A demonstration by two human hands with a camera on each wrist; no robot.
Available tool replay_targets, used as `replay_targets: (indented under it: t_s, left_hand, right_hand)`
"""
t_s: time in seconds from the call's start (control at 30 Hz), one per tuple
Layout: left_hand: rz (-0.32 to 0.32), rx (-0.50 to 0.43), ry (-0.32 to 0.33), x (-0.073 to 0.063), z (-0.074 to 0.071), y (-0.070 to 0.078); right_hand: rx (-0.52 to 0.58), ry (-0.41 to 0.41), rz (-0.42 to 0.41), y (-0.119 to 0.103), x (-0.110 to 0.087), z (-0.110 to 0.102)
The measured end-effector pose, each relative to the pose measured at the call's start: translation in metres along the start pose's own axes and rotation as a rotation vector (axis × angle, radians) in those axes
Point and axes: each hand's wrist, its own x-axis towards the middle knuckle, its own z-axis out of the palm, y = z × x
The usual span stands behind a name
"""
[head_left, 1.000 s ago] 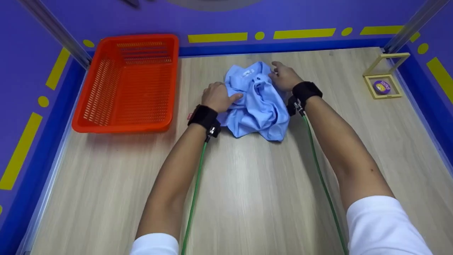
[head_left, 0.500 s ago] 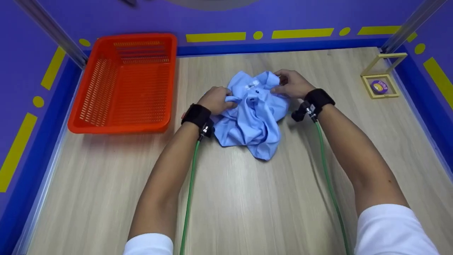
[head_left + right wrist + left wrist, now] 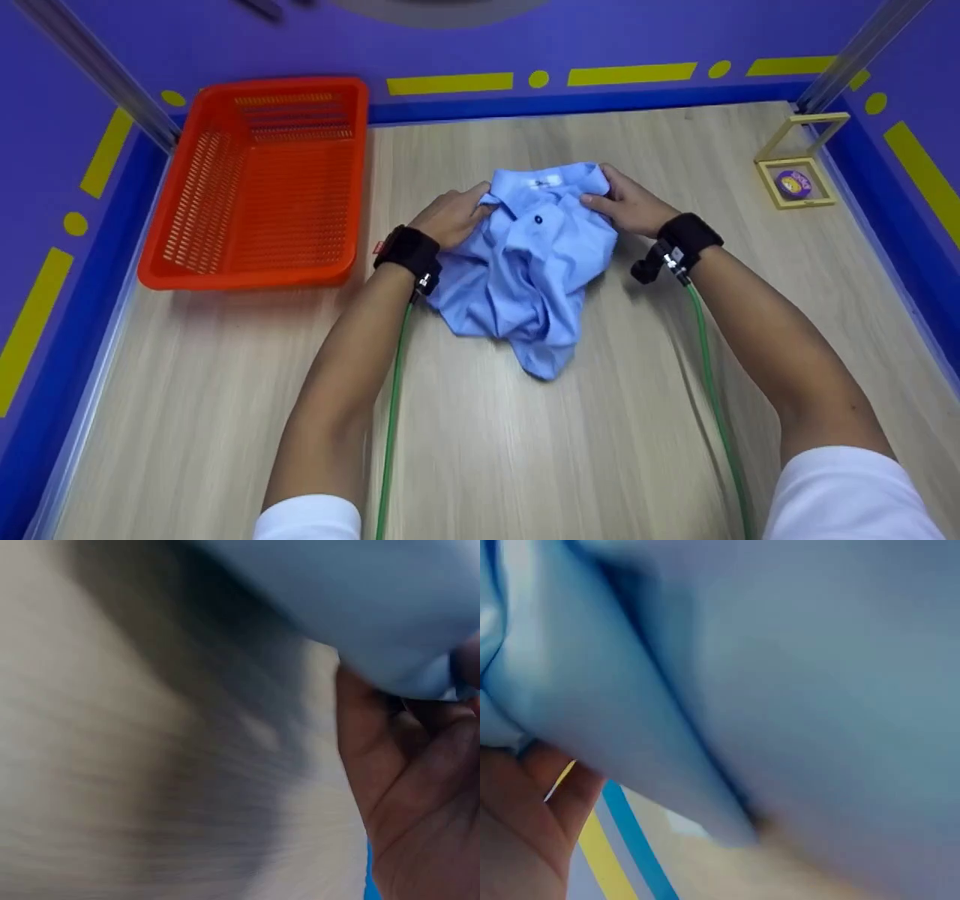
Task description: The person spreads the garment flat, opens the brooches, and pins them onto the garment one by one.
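A light blue buttoned shirt [image 3: 525,262] hangs in folds between both hands in the head view, its collar and white label facing up. My left hand [image 3: 452,215] pinches the cloth at the collar's left side. On the opposite side my right hand [image 3: 634,202] grips the collar end between thumb and fingers. Blue cloth of the shirt [image 3: 630,682] fills most of the left wrist view, above the left hand [image 3: 525,825]. In the right wrist view the right hand [image 3: 427,787] holds a fold of it, with a shadow on the wood below.
An orange-red plastic basket [image 3: 352,255] stands at the back left. A small wooden frame box [image 3: 795,161], lid raised, holding a round purple badge [image 3: 793,184], sits at the back right. Purple-blue panels enclose the wooden tabletop [image 3: 480,450]. Green cables [image 3: 397,375] trail from both wrists.
Both hands have taken hold of the shirt's collar, which was crumpled between them. The shirt has moved toward the person and spread; its lower end reaches nearer the front.
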Motion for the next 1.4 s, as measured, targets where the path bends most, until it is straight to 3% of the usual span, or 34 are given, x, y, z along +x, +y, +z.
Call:
replay_targets:
  t_s: [0.27,0.4,0.57,0.63,0.7,0.87,1.03,1.17,1.3,1.4]
  left_hand:
    - [-0.204,-0.080,0.123,-0.005,0.007,-0.010]
    - [-0.310,-0.116,0.249,-0.004,0.005,-0.014]
    - [-0.419,-0.093,0.386,0.002,0.002,-0.014]
    - [-0.441,-0.099,0.382,0.005,0.004,-0.013]
    - [-0.458,-0.103,0.326,0.005,0.008,-0.013]
    - [-0.485,-0.021,0.189,-0.001,0.012,-0.009]
    - [-0.485,0.131,0.206,-0.021,0.011,0.010]
    - [-0.434,0.310,0.314,-0.049,0.016,0.026]
    - [-0.301,0.410,0.437,-0.078,0.022,0.036]
    - [-0.151,0.396,0.409,-0.092,0.027,0.038]
  right_hand:
    - [-0.082,0.085,0.106,0.001,-0.008,0.008]
    - [-0.085,0.122,0.135,-0.005,-0.004,0.012]
    - [-0.257,0.305,0.129,-0.006,0.004,0.017]
    - [-0.351,0.378,0.135,-0.004,0.008,0.021]
    - [-0.416,0.423,0.156,0.001,0.012,0.026]
    - [-0.510,0.453,0.237,0.010,0.018,0.030]
    - [-0.504,0.503,0.217,0.011,0.021,0.021]
    - [-0.546,0.558,0.138,0.000,0.022,0.018]
    - [-0.613,0.492,0.022,-0.020,0.028,0.028]
    - [-0.641,0.358,-0.011,-0.031,0.034,0.040]
